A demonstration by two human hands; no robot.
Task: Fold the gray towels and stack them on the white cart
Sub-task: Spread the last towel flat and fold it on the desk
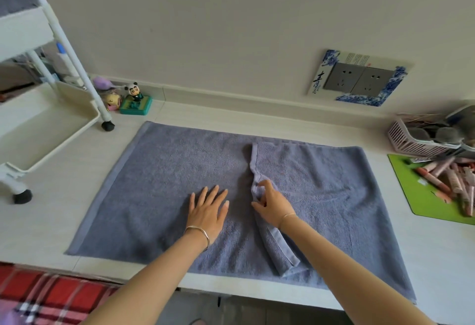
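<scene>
Gray towel (159,186) spread flat on worktop (51,211), right part folded over to the middle | left grip (208,209) released, fingers straight, palm pressing the towel just beside the fold | right grip (270,204) pinching the folded hem (254,160) | white cart (46,129) at left, wheel near towel's far corner

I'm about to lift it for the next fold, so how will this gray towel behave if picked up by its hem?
Probably floppy: the towel bunches where the right hand pinches its hem, so it should sag. Likely grippy, not slippery: its pile looks thick and fuzzy under the flat left hand.
</scene>
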